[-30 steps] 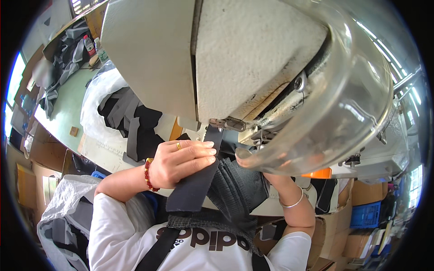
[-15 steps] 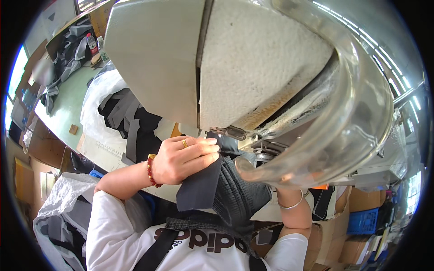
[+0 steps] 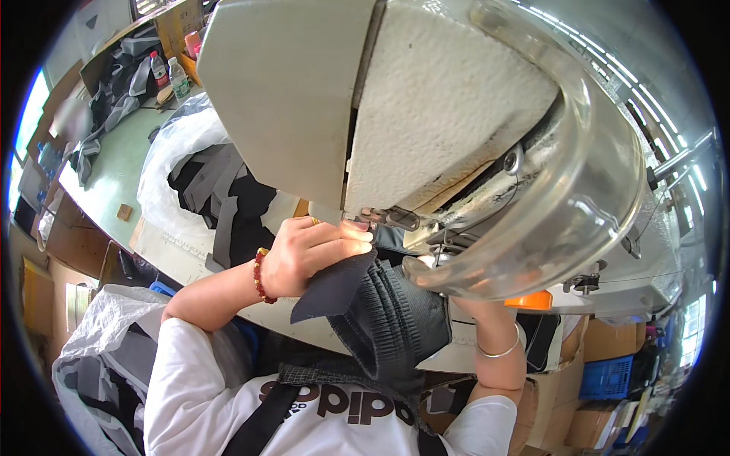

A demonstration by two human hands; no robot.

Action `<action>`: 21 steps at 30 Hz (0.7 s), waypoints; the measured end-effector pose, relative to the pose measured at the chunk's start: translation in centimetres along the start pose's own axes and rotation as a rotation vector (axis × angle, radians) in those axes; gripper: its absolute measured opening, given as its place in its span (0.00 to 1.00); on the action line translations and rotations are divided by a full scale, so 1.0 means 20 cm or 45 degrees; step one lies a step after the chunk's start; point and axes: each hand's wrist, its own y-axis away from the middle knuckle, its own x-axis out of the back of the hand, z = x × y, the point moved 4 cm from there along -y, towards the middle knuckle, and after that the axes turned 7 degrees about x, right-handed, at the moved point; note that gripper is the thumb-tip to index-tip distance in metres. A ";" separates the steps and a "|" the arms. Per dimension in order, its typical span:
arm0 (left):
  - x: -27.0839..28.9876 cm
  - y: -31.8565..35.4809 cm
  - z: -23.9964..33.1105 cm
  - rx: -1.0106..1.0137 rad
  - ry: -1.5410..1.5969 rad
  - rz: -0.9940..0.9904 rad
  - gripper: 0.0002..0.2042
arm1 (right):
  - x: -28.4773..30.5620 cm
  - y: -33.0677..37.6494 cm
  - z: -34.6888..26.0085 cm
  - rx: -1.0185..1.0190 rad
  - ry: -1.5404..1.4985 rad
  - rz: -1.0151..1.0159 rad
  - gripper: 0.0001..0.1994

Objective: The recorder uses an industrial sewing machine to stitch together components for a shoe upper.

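My left hand point(image 3: 313, 252) is closed on a dark grey fabric piece point(image 3: 338, 285), its fingertips close beside the needle area of a sewing machine point(image 3: 449, 99). Below the machine head, a stack of folded, ribbed dark fabric point(image 3: 395, 319) hangs over the table edge toward me, against the pinched piece. My right hand point(image 3: 477, 305) reaches in from the right, behind the clear curved guard point(image 3: 517, 281). Its fingers are hidden by the guard and machine parts, so what it touches cannot be made out.
Left of the machine, a clear plastic bag point(image 3: 156, 201) holds dark and grey fabric cuttings point(image 3: 209, 186). Two bottles point(image 3: 179, 80) stand farther back on the green table point(image 3: 125, 163). A white sack of scraps point(image 3: 106, 319) is at lower left. A blue crate point(image 3: 606, 378) sits at right.
The machine head and guard have shifted in view. The grey piece's loose end has lifted and folded, and the ribbed stack has swung slightly. An orange item shows more at right.
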 end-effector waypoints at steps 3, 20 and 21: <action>0.02 -0.01 -0.01 0.131 0.205 0.044 0.11 | -0.04 0.02 -0.06 0.232 -0.614 0.334 0.12; 0.04 -0.02 -0.01 0.469 0.301 0.066 0.08 | 0.01 0.04 0.03 0.298 -0.104 0.219 0.17; 0.03 0.00 -0.03 0.704 0.268 0.085 0.07 | 0.01 0.03 0.00 0.340 -0.077 0.208 0.17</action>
